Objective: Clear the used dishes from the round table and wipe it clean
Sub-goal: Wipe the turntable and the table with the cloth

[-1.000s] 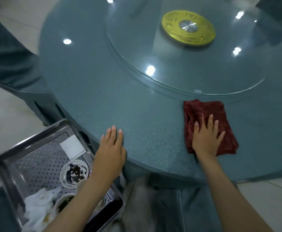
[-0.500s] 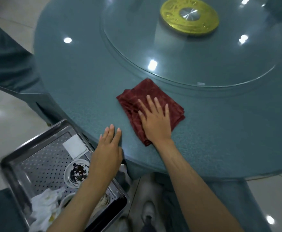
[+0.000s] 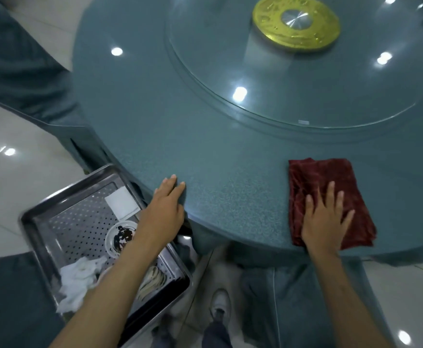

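Observation:
The round table [image 3: 170, 126] has a teal speckled top. On its near right part lies a folded dark red cloth [image 3: 330, 182]. My right hand [image 3: 327, 219] presses flat on that cloth, fingers spread. My left hand [image 3: 166, 209] rests flat on the table's near edge, holding nothing. Below the table's left edge stands a perforated steel tray [image 3: 62, 217]. It holds a sauce-stained small dish [image 3: 121, 237], crumpled white napkins [image 3: 79, 280], a white square card and another dish partly hidden by my left forearm.
A glass turntable [image 3: 280, 79] with a gold centre disc [image 3: 295, 23] covers the middle of the table. Teal-covered chairs [image 3: 22, 71] stand at the left and lower left. My shoes [image 3: 220, 307] show on the tiled floor below the table edge.
My right hand has slid the red cloth from the middle of the near table part back to the right. My left hand has stayed on the table edge.

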Demonstrator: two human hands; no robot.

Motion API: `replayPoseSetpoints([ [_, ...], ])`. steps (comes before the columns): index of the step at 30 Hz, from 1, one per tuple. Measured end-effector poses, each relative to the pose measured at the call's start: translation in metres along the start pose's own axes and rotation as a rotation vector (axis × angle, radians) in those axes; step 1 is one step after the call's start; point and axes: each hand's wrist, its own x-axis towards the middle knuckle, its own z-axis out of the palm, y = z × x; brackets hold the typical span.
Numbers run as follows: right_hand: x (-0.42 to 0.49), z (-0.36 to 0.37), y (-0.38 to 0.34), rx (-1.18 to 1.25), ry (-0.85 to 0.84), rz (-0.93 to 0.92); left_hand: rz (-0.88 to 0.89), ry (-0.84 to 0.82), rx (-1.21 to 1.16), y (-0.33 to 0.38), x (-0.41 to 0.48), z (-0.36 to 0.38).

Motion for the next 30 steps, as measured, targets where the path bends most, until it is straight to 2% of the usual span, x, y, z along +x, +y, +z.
replayPoseSetpoints([
  [6, -0.059, 0.019, -0.082, 0.023, -0.013, -0.248, -0.039, 0.15, -0.356, 0.006, -0.057, 0.008],
  [8, -0.082, 0.022, -0.113, 0.026, -0.046, -0.329, -0.186, 0.148, -0.602, 0.008, -0.065, 0.017],
  [12, -0.138, 0.022, -0.166, 0.117, -0.165, -0.448, -0.616, 0.066, -1.166, 0.017, -0.068, 0.023],
  [14, -0.166, 0.02, -0.183, 0.17, -0.219, -0.463, -0.731, 0.052, -1.326, 0.014, -0.071, 0.019],
  [16, -0.186, 0.015, -0.191, 0.202, -0.275, -0.456, -0.756, 0.055, -1.421, 0.006, -0.08, 0.013],
  [20, -0.22, -0.006, -0.205, 0.271, -0.482, -0.463, -0.702, 0.091, -1.44, -0.018, -0.107, -0.014],
  [23, -0.241, -0.027, -0.215, 0.31, -0.64, -0.504, -0.644, 0.145, -1.335, -0.033, -0.128, -0.046],
  [25, -0.249, -0.045, -0.22, 0.372, -0.708, -0.526, -0.584, 0.159, -1.269, -0.04, -0.145, -0.072],
  [28, -0.261, -0.073, -0.223, 0.559, -0.789, -0.462, -0.481, 0.146, -1.095, -0.051, -0.172, -0.112],
  [30, -0.267, -0.089, -0.227, 0.617, -0.796, -0.448, -0.435, 0.148, -1.037, -0.06, -0.188, -0.139],
])
